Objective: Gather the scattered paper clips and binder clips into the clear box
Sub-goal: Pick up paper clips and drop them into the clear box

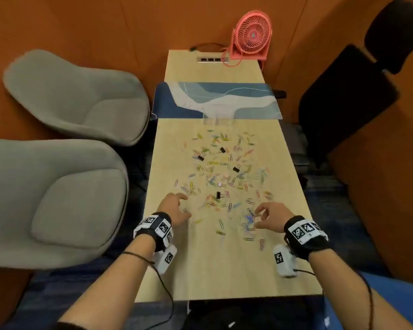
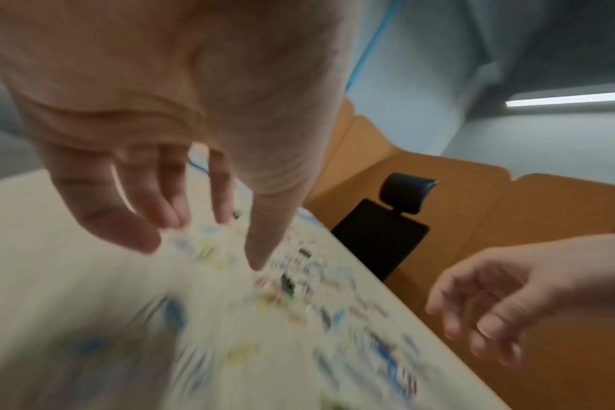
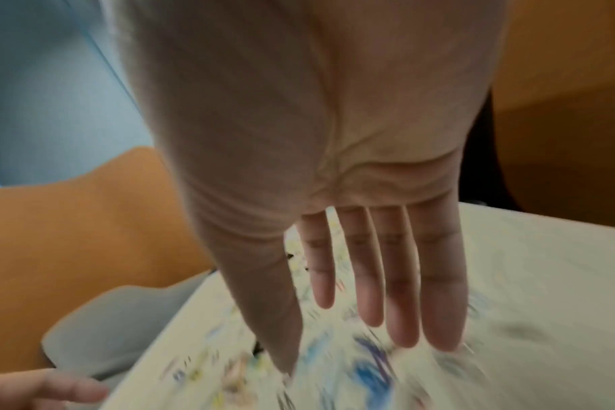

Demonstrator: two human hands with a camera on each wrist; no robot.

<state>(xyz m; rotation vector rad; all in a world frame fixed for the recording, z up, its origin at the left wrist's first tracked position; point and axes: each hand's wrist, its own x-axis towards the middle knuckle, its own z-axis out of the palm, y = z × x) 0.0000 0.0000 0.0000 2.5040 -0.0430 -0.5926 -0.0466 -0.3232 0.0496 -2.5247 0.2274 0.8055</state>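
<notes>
Many coloured paper clips (image 1: 221,173) and several black binder clips (image 1: 218,195) lie scattered over the wooden table (image 1: 224,270). The clear box (image 1: 218,116) stands beyond them at the near edge of a blue mat. My left hand (image 1: 177,206) hovers over the left fringe of the clips, fingers spread and empty, as its wrist view (image 2: 201,238) confirms. My right hand (image 1: 265,216) hangs over a cluster of blue clips (image 1: 248,221) at the right, fingers straight and holding nothing in its wrist view (image 3: 365,333). Both wrist views are motion-blurred.
A blue and white mat (image 1: 217,100) crosses the table behind the box. A pink fan (image 1: 252,35) stands at the far end. Two grey armchairs (image 1: 57,191) line the left side, a black office chair (image 1: 348,91) the right.
</notes>
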